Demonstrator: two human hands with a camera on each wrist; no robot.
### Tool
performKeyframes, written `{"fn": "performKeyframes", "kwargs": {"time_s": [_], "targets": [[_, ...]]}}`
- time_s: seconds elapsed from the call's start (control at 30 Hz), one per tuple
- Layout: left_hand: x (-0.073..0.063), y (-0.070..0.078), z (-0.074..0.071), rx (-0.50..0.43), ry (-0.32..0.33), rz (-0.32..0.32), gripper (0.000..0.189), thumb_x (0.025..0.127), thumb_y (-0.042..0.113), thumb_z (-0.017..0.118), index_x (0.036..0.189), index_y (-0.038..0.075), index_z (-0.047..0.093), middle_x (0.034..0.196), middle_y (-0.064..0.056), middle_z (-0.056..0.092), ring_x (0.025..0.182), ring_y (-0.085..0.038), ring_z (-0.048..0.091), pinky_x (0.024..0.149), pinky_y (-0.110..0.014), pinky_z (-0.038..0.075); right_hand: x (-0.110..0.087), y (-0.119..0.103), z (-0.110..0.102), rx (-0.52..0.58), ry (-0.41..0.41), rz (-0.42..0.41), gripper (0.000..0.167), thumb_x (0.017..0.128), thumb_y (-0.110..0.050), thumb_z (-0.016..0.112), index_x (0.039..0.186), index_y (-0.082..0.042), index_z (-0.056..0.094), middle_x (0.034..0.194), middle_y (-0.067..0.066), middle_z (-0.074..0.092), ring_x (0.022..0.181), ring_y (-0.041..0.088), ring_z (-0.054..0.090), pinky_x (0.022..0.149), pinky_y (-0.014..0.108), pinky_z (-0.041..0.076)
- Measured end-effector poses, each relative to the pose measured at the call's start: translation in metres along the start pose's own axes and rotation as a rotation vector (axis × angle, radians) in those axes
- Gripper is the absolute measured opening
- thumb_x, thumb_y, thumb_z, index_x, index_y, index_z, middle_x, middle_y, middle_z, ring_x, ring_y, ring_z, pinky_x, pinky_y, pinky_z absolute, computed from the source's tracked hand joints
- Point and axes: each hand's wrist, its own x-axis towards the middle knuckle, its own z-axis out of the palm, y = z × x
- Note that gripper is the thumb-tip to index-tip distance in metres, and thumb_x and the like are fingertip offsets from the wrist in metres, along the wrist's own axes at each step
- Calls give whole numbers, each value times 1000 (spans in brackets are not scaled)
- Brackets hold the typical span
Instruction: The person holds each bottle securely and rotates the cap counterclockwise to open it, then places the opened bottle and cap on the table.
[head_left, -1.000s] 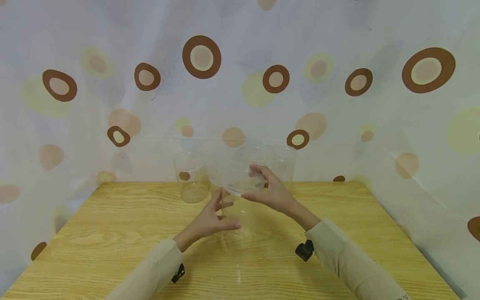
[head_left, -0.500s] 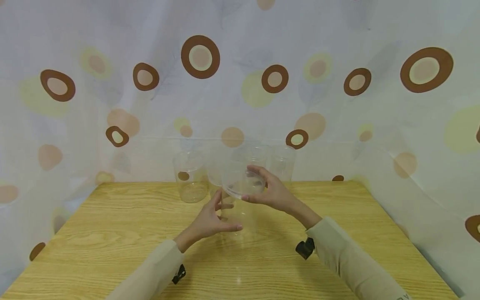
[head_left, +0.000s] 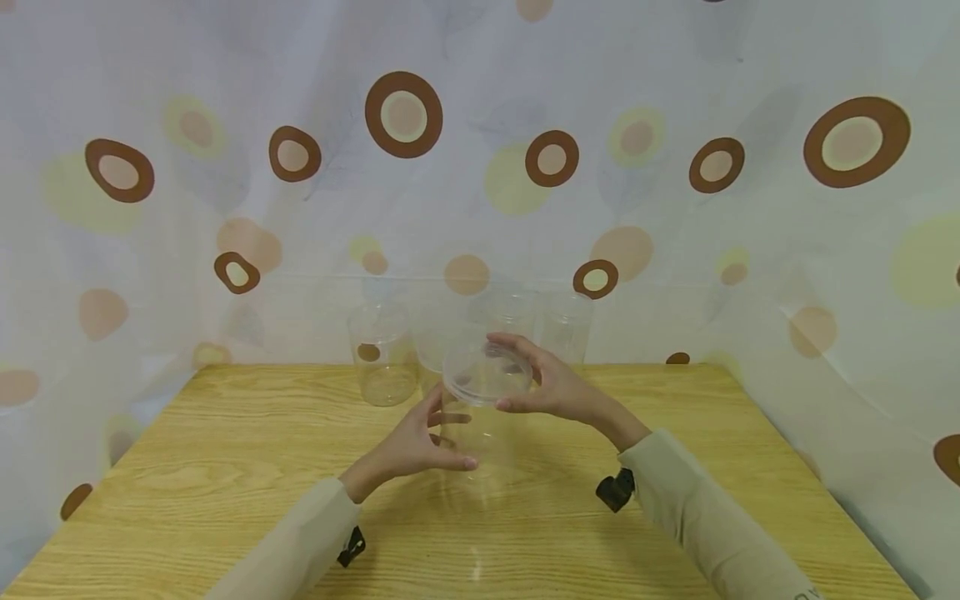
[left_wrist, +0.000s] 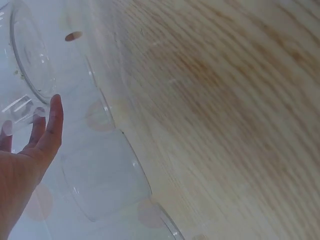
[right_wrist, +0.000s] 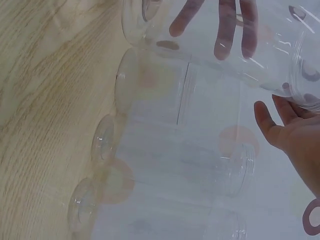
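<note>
A tall clear jar [head_left: 483, 437] stands upright in the middle of the head view. My left hand [head_left: 405, 446] grips its side, thumb in front and fingers behind, seen through the wall. Over its mouth lies a clear round lid [head_left: 483, 379], which my right hand [head_left: 558, 387] holds by the edge between thumb and fingers. In the left wrist view the jar's round base [left_wrist: 35, 55] shows beyond my fingertips. From the right wrist, the jar [right_wrist: 210, 65] lies across the top, and my right hand [right_wrist: 297, 135] is at its lidded end.
Several clear jars stand at the back of the wooden table [head_left: 247, 467]: one at left [head_left: 384, 358], one partly behind the held jar, and two at right, including the rightmost jar [head_left: 570, 329]. A patterned curtain [head_left: 465, 208] hangs close behind and along both sides.
My right hand has come slightly down and toward me with the lid, whose top now faces me more. The left hand and jar have shifted slightly lower. The jars behind stand as before.
</note>
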Motion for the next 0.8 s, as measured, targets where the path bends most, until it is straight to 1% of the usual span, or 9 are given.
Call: {"fn": "performKeyframes", "kwargs": {"time_s": [0.1, 0.17, 0.23, 0.4, 0.53, 0.63, 0.7, 0.8], "targets": [[2, -11, -2, 9, 13, 1, 102, 67, 8, 80, 145, 29, 18, 148, -7, 25, 124, -42, 40, 83, -51, 48, -1, 0, -1, -7, 3, 11, 82, 78, -31, 72, 143, -21, 23, 148, 7, 27, 135, 25, 26, 106, 56, 24], [3, -18, -2, 13, 30, 1, 101, 67, 7, 80, 143, 31, 19, 148, -5, 25, 125, -42, 39, 83, -49, 49, -2, 1, 0, -31, 27, 21, 84, 78, -33, 72, 144, -21, 22, 149, 5, 25, 136, 26, 24, 106, 57, 22], [3, -22, -2, 17, 56, 1, 101, 66, 7, 81, 142, 33, 20, 146, -2, 26, 126, -40, 40, 82, -45, 51, -4, 1, 1, -52, 61, 32, 86, 77, -36, 72, 144, -19, 22, 149, 7, 25, 136, 28, 24, 106, 58, 23], [3, -25, -1, 33, 108, 14, 99, 65, 10, 82, 140, 35, 21, 144, 0, 28, 124, -39, 41, 78, -38, 53, -7, -1, 13, -100, 210, 82, 89, 75, -37, 74, 143, -12, 25, 145, 11, 32, 129, 29, 35, 102, 51, 33], [2, -26, 0, 55, 117, 14, 101, 66, 13, 82, 141, 36, 18, 146, 1, 25, 124, -38, 41, 80, -40, 52, -7, -5, 23, -121, 295, 136, 89, 73, -37, 76, 142, -10, 27, 144, 13, 34, 124, 33, 41, 97, 49, 39], [2, -26, 0, 69, 110, 14, 102, 68, 15, 81, 144, 32, 15, 148, 0, 22, 124, -38, 40, 82, -43, 51, -6, -7, 27, -139, 316, 172, 87, 72, -39, 76, 141, -11, 29, 144, 12, 34, 120, 36, 43, 93, 50, 43], [2, -26, 1, 67, 101, 13, 102, 69, 15, 81, 144, 30, 14, 148, -1, 21, 124, -39, 40, 81, -43, 51, -6, -7, 27, -140, 316, 176, 85, 73, -38, 76, 140, -11, 31, 142, 12, 37, 119, 36, 44, 93, 50, 43], [1, -26, 0, 49, 75, 10, 101, 69, 15, 80, 144, 30, 15, 148, -2, 20, 124, -42, 40, 81, -42, 52, -4, -4, 23, -107, 271, 149, 80, 75, -35, 75, 139, -11, 33, 140, 12, 38, 120, 34, 44, 95, 49, 42]]}}
